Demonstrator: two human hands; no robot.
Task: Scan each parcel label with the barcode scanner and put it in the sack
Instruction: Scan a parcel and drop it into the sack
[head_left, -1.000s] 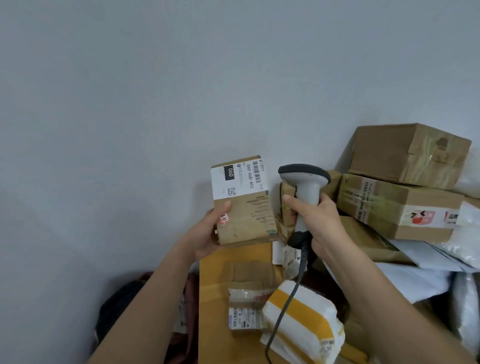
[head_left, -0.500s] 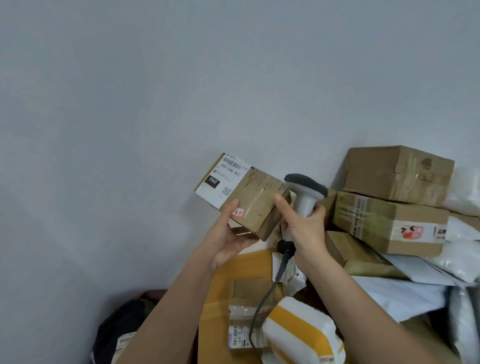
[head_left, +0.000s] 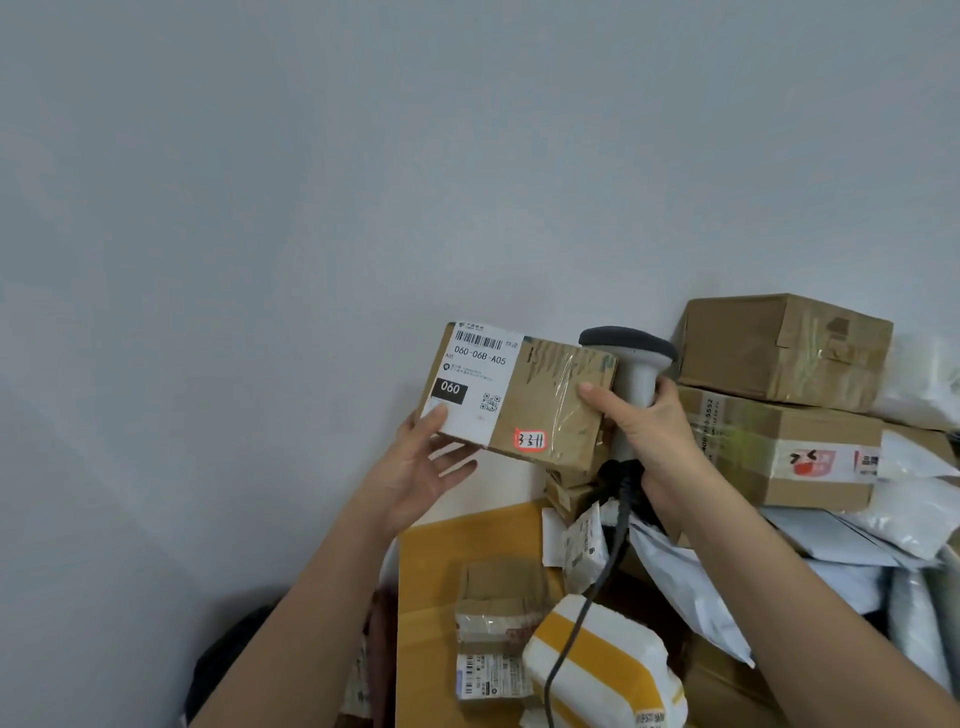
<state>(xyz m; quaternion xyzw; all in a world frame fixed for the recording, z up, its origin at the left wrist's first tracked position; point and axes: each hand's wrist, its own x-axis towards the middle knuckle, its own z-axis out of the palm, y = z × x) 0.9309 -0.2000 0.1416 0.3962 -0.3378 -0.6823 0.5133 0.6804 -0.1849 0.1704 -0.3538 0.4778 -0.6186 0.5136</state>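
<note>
A small brown parcel (head_left: 540, 395) hangs in the air in front of the wall, its white barcode label (head_left: 475, 379) facing me, with a red sticker reading 3311. My left hand (head_left: 415, 467) holds the parcel's lower left corner, thumb on the label and fingers spread beneath. My right hand (head_left: 649, 431) grips the handle of the grey barcode scanner (head_left: 626, 343), and its thumb presses the parcel's right end. The scanner's head sits behind the parcel's top right corner. Its dark cable (head_left: 587, 597) trails down over the table.
A yellow table (head_left: 431, 571) below carries a small taped carton (head_left: 498, 597) and a white and yellow packet (head_left: 597, 660). Two larger cartons (head_left: 779, 353) are stacked at the right above white mailer bags (head_left: 857, 535). A dark bag-like shape (head_left: 228, 660) lies on the floor at the left.
The parcel has turned from upright to lying lengthwise with the label at the left. My right thumb has come onto its right end, and my left hand has slid to the lower left corner.
</note>
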